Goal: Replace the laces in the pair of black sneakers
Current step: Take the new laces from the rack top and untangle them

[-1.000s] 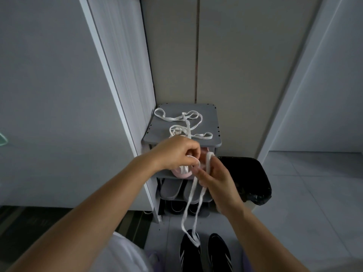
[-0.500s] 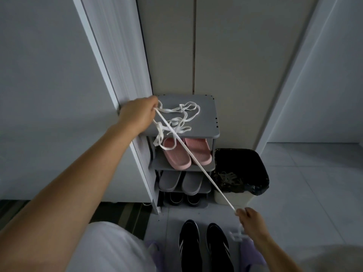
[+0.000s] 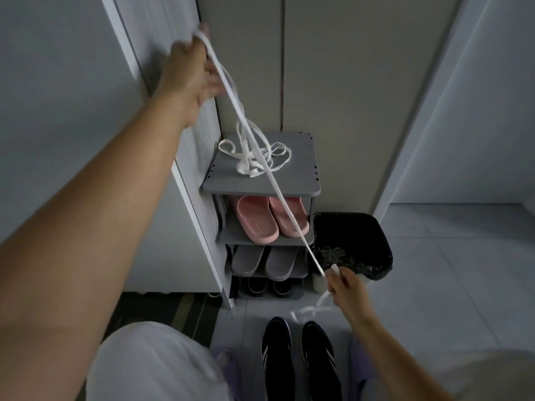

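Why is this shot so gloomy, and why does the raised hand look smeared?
Head view: dim, flat indoor light, no hard shadows; the left hand and the white lace at its fingers are motion-blurred; the black sneakers are sharp; the wide lens splays the wall edges.

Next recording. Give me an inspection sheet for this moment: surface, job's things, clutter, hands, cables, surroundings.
Surface: grey shoe rack, loose lace tangle on its top.
Job's things: white lace stretched taut between both hands; black sneakers side by side on the tiled floor.
Clutter: pink slippers, grey slippers and dark shoes on the lower shelves; black-lined bin with a pale tangle inside.
Hands: left hand holds the lace high; right hand pinches it low.
Cables: nothing seen.
Surroundings: cabinet doors, striped mat.
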